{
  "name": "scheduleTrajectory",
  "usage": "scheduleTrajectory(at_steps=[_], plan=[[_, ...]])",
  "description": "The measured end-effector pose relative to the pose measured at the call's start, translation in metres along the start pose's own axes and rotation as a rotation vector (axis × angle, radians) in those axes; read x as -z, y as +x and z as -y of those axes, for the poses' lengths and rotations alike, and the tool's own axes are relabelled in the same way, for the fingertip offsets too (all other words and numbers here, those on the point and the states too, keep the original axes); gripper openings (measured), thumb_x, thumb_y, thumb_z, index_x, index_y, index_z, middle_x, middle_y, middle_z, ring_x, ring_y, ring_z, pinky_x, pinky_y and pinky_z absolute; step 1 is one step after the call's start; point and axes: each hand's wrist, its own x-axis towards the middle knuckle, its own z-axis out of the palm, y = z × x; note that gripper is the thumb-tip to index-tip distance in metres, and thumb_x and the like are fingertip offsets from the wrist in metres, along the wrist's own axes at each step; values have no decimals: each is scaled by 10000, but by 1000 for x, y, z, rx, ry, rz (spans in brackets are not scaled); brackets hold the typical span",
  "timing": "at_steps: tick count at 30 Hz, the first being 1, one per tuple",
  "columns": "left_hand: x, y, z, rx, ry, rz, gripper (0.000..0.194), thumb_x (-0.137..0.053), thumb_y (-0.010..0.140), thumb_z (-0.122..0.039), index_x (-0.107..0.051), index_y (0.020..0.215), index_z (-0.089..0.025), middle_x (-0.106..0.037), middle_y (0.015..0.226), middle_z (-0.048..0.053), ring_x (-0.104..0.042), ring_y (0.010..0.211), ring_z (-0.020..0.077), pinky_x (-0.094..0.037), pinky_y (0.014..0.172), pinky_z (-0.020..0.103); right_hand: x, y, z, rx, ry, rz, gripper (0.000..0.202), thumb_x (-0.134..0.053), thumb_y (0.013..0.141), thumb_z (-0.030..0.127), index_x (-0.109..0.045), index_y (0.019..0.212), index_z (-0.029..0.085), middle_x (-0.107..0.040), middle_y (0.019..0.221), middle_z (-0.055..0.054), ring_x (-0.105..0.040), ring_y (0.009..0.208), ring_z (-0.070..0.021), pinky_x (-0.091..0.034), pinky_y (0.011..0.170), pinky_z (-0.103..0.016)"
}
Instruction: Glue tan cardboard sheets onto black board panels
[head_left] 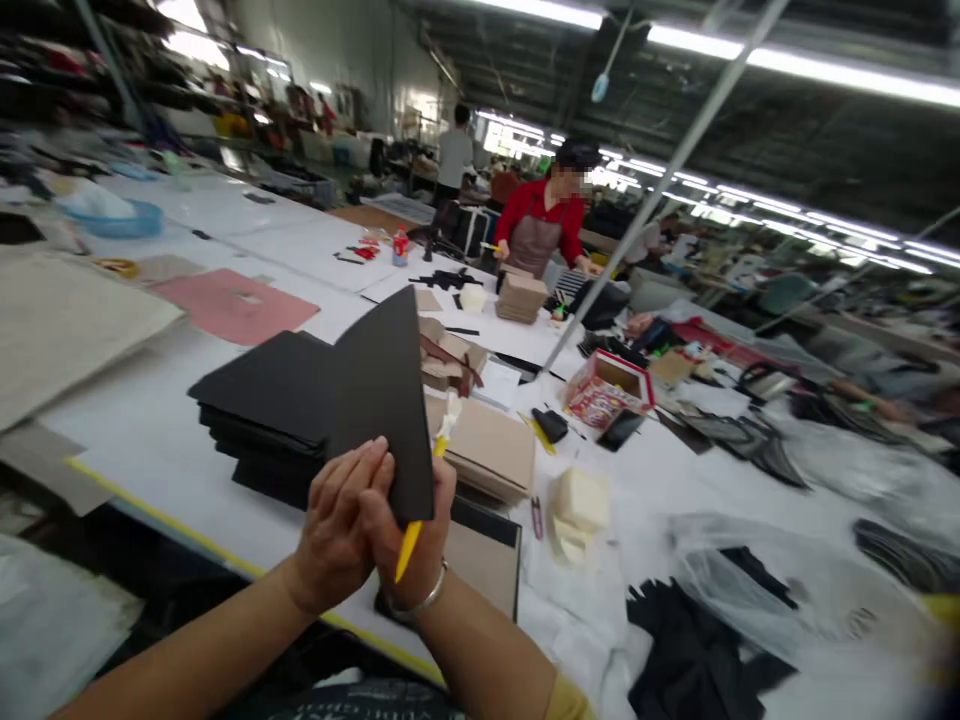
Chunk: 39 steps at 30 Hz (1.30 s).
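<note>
My left grip (341, 525): pinching the black sheet (379, 400) low down.
My right grip (427, 545): closed around the yellow-handled tool (408, 553), against the sheet.
Sheet: above the worktop's (135, 420) front edge, before the black stack (259, 385).
Care: I'd pinch lightly, tool tip clear.

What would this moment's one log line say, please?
left hand: holds black sheet | right hand: holds black sheet, yellow tool | white table: black stack

Head camera looks forward and down, tilted.
</note>
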Motion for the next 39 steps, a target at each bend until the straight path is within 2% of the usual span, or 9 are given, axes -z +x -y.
scheduleTrajectory(at_steps=[4, 7, 11, 13, 15, 18, 23, 33, 39], plan=[[-26, -20, -40, 5, -193, 212, 674, -557, 739, -435, -289, 1330, -251, -398, 1345, 86, -356, 1233, 281, -172, 1063, 510, 100, -29, -15, -266, -68, -235, 306, -512, 803, 345, -441, 1048, 176, -594, 923, -32, -579, 811, -141, -490, 753, -298], [-43, -38, -41, 426, -356, 293, 841, -603, 648, -547, -277, 1332, -184, -352, 1366, 138, -333, 1239, 317, -259, 1024, 508, 171, -57, -45, -382, -79, -208, 316, -541, 775, 352, -462, 1029, 183, -614, 927, -32, -589, 829, -153, -495, 732, -287], [-77, -80, -53, 993, -941, 842, 589, -482, 748, -526, -447, 1202, -151, -612, 1093, 123, -586, 977, 263, -493, 804, 390, 217, -103, -103, -510, -137, -188, 340, -543, 760, 376, -452, 1016, 173, -621, 846, -29, -596, 733, -152, -496, 649, -281], [-95, -102, -62, 1137, -1102, 978, 477, -487, 746, -504, -532, 1061, -148, -669, 945, 93, -633, 851, 244, -518, 727, 355, 220, -121, -132, -548, -287, -249, 372, -547, 751, 380, -448, 1035, 161, -607, 838, -32, -584, 697, -151, -484, 641, -287], [-113, -119, -65, 1175, -1041, 910, 396, -515, 722, -485, -556, 935, -155, -680, 862, 69, -640, 807, 236, -516, 691, 331, 216, -132, -157, -540, -457, -268, 411, -536, 758, 375, -434, 1088, 152, -595, 873, -46, -574, 701, -158, -473, 656, -302], [-135, -130, -58, 1057, -746, 795, 332, -528, 704, -467, -549, 843, -166, -665, 780, 46, -632, 775, 224, -492, 681, 314, 207, -132, -186, -425, -632, -218, 416, -481, 797, 362, -411, 1139, 136, -571, 972, -89, -563, 840, -191, -456, 747, -344], [-162, -133, -38, 916, -390, 719, 350, -506, 733, -403, -525, 995, -172, -619, 825, 54, -600, 791, 204, -463, 716, 316, 195, -113, -217, -262, -828, -151, 351, -416, 839, 337, -446, 1109, 115, -547, 1013, -124, -511, 959, -208, -417, 834, -357], [-178, -144, -29, 713, -304, 720, 465, -452, 744, -403, -520, 1100, -111, -532, 1042, 136, -512, 1028, 262, -419, 887, 389, 197, -101, -226, -339, -970, -58, 341, -440, 825, 328, -476, 1112, 147, -561, 937, -108, -521, 892, -220, -416, 782, -349], [-182, -149, -29, 918, -396, 877, 552, -374, 785, -422, -403, 1232, -98, -496, 1228, 153, -436, 1169, 263, -365, 958, 394, 181, -120, -223, -544, -665, -243, 398, -425, 831, 357, -379, 1167, 150, -525, 1119, -127, -523, 1008, -209, -418, 844, -348]])
